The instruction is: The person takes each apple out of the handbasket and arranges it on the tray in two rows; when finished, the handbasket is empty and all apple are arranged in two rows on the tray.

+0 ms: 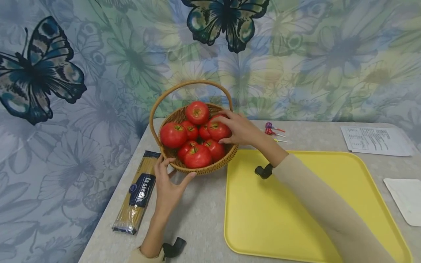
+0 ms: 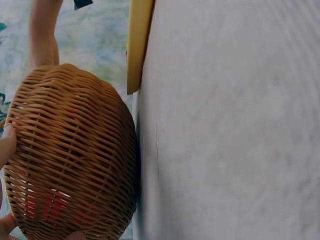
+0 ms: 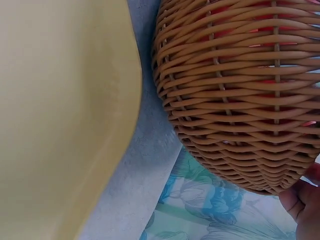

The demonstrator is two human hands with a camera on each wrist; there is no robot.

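A wicker basket (image 1: 213,166) with a hoop handle stands at the table's back left and holds several red tomatoes. My right hand (image 1: 227,128) reaches into it from the right, its fingers curled over one tomato (image 1: 214,132) on the right side of the pile. Against the basket's near wall rests my left hand (image 1: 174,171), fingers and thumb spread. The left wrist view shows the basket (image 2: 75,150) weave with red behind it and a fingertip (image 2: 6,145) at the edge. In the right wrist view the basket (image 3: 240,100) fills the top right, beside the tray.
A large yellow tray (image 1: 296,204) lies right of the basket, its edge close to it (image 2: 137,45) (image 3: 60,100). A spaghetti packet (image 1: 138,190) lies at the left table edge. Lollipops (image 1: 273,129), a printed sheet (image 1: 375,140) and a white sheet (image 1: 406,199) lie to the right.
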